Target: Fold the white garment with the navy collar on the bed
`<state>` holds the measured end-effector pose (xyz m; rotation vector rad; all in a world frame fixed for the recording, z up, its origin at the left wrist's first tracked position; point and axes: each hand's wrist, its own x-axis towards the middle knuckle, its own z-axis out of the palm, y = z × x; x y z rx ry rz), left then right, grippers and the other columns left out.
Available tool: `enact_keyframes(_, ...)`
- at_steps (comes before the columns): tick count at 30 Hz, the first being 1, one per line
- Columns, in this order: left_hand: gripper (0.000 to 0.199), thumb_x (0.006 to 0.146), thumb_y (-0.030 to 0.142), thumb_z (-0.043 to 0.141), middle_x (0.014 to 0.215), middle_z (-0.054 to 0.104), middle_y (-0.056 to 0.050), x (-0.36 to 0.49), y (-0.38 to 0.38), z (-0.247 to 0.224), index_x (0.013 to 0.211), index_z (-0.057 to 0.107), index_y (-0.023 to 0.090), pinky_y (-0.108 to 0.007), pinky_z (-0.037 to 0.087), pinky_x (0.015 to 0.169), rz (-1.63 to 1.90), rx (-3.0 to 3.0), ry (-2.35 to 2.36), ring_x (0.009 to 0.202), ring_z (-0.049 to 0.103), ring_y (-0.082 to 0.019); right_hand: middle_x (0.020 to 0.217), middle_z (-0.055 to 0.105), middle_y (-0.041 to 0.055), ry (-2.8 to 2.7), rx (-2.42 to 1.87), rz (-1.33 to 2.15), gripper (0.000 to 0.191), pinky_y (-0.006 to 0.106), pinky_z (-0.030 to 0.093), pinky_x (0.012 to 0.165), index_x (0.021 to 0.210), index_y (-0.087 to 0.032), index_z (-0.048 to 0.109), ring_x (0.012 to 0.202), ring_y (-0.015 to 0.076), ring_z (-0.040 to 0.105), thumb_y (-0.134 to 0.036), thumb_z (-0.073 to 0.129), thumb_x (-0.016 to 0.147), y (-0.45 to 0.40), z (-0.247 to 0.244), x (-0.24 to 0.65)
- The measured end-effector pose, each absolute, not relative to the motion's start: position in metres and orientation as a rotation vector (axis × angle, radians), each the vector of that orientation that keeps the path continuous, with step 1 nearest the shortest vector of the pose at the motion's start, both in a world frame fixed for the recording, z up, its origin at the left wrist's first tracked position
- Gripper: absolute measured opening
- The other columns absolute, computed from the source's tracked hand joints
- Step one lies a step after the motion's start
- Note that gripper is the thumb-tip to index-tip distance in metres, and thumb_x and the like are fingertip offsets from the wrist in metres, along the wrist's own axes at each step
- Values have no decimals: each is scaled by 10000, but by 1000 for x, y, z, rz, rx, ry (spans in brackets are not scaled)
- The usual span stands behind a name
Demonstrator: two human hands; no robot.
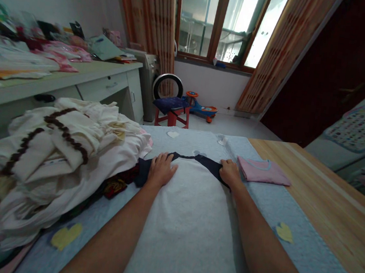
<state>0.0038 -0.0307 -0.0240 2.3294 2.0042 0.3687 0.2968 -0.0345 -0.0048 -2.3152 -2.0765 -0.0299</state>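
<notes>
A white T-shirt (193,216) with dark navy raglan sleeves and a navy neckline lies spread on a light blue cloth, collar away from me. My left hand (161,169) rests flat on its left shoulder and sleeve, fingers stretched out. At the opposite sleeve, my right hand (231,173) has its fingers curled on the navy fabric and appears to grip it. A folded pink garment (265,171) with a pale blue neckline lies just right of that hand. Left of the shirt is a big heap of white and cream clothes (70,146), with dark patterned fabric (115,186) under its edge.
The blue cloth (287,260) with heart patches covers part of a wooden table (327,190). Behind the heap stands a cluttered desk (104,74). Beyond the table are a red stool (172,117) with a dark blue item on it and a blue ride-on toy (201,108).
</notes>
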Motion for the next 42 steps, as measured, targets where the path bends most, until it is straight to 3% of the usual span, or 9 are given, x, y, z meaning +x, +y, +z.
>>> enact_keyframes(6, 518, 963, 436, 433, 1531, 444, -106, 6, -31, -26, 1428, 465, 209, -462, 263, 1166, 385, 2329, 2032, 1421, 356, -280, 1144, 678, 170, -2178, -2396, -39, 306, 364, 412, 935, 1137, -122, 676, 1101, 261, 616, -190, 500, 896, -34, 19, 304)
enact_keyframes(10, 529, 968, 443, 417, 1532, 437, -122, 6, -29, -31, 1430, 463, 190, -465, 260, 1163, 396, 2344, 2040, 1417, 359, -288, 1180, 656, 156, -2152, -2355, -95, 326, 331, 400, 915, 1146, -133, 661, 1087, 230, 608, -125, 413, 935, -38, 22, 301)
enact_keyframes(16, 533, 969, 437, 405, 1524, 445, -131, 6, -29, -33, 1435, 456, 183, -467, 275, 1152, 400, 2369, 2054, 1402, 378, -290, 1217, 613, 173, -1877, -2373, -401, 366, 410, 369, 952, 1121, -168, 661, 1166, 293, 519, -138, 330, 969, -56, 12, 273)
enact_keyframes(21, 524, 976, 434, 389, 1507, 466, -131, 6, -31, -31, 1425, 465, 176, -461, 281, 1149, 404, 2375, 2058, 1398, 382, -286, 1325, 550, 184, -1932, -2267, -173, 416, 378, 412, 926, 1284, -154, 579, 1163, 282, 523, -127, 329, 953, -79, 13, 235)
enact_keyframes(25, 510, 977, 429, 390, 1498, 475, -136, 6, -32, -29, 1412, 478, 177, -453, 295, 1138, 410, 2394, 2048, 1392, 388, -282, 1470, 440, 230, -1987, -2289, 104, 595, 405, 371, 1040, 1491, -84, 367, 1309, 327, 453, -360, 432, 968, -98, 5, 215)
enact_keyframes(29, 493, 971, 421, 414, 1485, 492, -123, 6, -34, -26, 1401, 489, 193, -439, 294, 1139, 409, 2378, 2061, 1389, 391, -270, 1566, 299, 263, -1901, -2428, 133, 719, 536, 230, 1122, 1537, -106, 308, 1435, 406, 287, -519, 427, 960, -110, -10, 218)
enact_keyframes(32, 487, 969, 416, 418, 1479, 499, -122, 6, -35, -24, 1391, 500, 187, -432, 297, 1138, 406, 2376, 2060, 1385, 397, -269, 1569, 286, 275, -1844, -2471, 80, 731, 548, 200, 1126, 1532, -106, 325, 1451, 410, 257, -561, 394, 963, -113, -14, 227)
enact_keyframes(37, 483, 971, 405, 410, 1473, 502, -132, 6, -34, -26, 1385, 504, 174, -426, 297, 1140, 403, 2377, 2067, 1383, 404, -271, 1500, 392, 293, -1860, -2475, 66, 661, 510, 271, 1095, 1448, -68, 441, 1392, 392, 370, -509, 442, 955, -111, -4, 236)
enact_keyframes(42, 489, 972, 407, 408, 1476, 496, -140, 5, -32, -30, 1383, 504, 160, -426, 300, 1138, 432, 2385, 2066, 1375, 412, -276, 1244, 628, 208, -1822, -2444, 7, 371, 398, 432, 950, 1188, -123, 640, 1172, 310, 576, -237, 350, 986, -86, 15, 249)
